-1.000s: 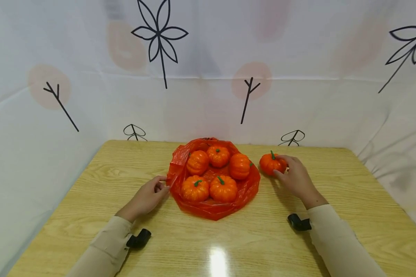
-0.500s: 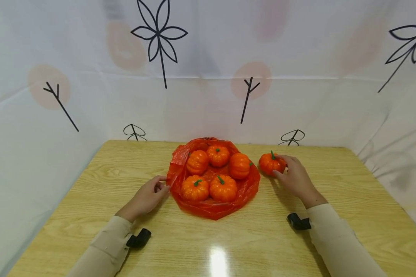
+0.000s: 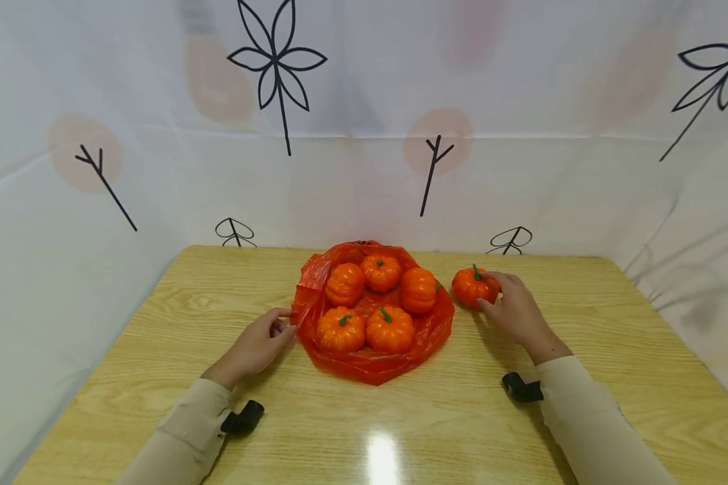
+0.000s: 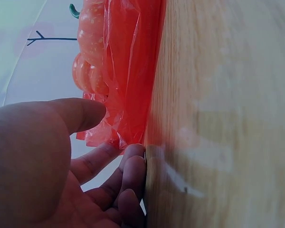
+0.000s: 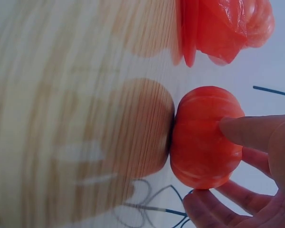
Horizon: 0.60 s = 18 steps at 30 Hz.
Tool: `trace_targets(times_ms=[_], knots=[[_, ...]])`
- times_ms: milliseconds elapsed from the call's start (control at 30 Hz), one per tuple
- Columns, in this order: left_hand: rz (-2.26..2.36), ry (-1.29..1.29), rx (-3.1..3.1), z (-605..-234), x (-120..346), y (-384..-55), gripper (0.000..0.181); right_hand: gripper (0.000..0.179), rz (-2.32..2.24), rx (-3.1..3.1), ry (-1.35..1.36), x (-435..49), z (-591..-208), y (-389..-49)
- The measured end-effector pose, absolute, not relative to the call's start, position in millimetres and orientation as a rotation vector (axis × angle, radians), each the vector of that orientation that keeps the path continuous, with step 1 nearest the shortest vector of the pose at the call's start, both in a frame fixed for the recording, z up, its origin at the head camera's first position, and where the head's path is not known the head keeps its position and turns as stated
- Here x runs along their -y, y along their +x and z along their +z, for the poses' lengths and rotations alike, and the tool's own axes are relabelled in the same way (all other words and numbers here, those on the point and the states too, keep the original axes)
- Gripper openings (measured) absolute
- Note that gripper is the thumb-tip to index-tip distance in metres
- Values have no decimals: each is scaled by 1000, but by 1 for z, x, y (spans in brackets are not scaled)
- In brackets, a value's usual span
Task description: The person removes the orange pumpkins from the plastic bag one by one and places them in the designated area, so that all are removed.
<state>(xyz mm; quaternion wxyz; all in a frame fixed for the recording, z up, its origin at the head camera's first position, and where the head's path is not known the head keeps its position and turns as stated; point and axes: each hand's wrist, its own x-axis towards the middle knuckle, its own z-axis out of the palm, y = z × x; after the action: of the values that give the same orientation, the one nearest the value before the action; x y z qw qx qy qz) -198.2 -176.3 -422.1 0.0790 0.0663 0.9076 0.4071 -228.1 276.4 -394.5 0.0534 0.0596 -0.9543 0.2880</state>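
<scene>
A crinkled red plastic bag (image 3: pixel 376 369), its mouth rolled wide, sits mid-table in the head view with several small orange pumpkins (image 3: pixel 390 331) inside, green stems showing. My left hand (image 3: pixel 256 347) rests at the bag's left side, relaxed fingertips at its edge. In the left wrist view the thumb (image 4: pixel 88 114) overlaps the red plastic while the other fingers (image 4: pixel 133 173) lie low by the tabletop. To the bag's right, my right hand (image 3: pixel 518 313) holds another pumpkin (image 3: pixel 474 287) between thumb and fingers. That pumpkin (image 5: pixel 206 137) stands right at the wood surface in the right wrist view.
A light wood table (image 3: pixel 364 417) carries everything. Behind it hangs a white cloth (image 3: pixel 352 182) with line-drawn flowers and twigs, also along both sides. A black wrist-worn piece (image 3: pixel 243 417) sits at the left cuff, another black piece (image 3: pixel 522 389) at the right.
</scene>
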Motion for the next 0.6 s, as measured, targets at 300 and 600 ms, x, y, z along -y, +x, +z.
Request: trace_targets(times_ms=[300, 600], knots=[[1227, 194, -2704, -423, 176, -197, 41, 54, 868, 2900, 182, -276, -396, -228], [1223, 207, -2718, -423, 176, -198, 39, 54, 869, 2900, 182, -274, -396, -228]])
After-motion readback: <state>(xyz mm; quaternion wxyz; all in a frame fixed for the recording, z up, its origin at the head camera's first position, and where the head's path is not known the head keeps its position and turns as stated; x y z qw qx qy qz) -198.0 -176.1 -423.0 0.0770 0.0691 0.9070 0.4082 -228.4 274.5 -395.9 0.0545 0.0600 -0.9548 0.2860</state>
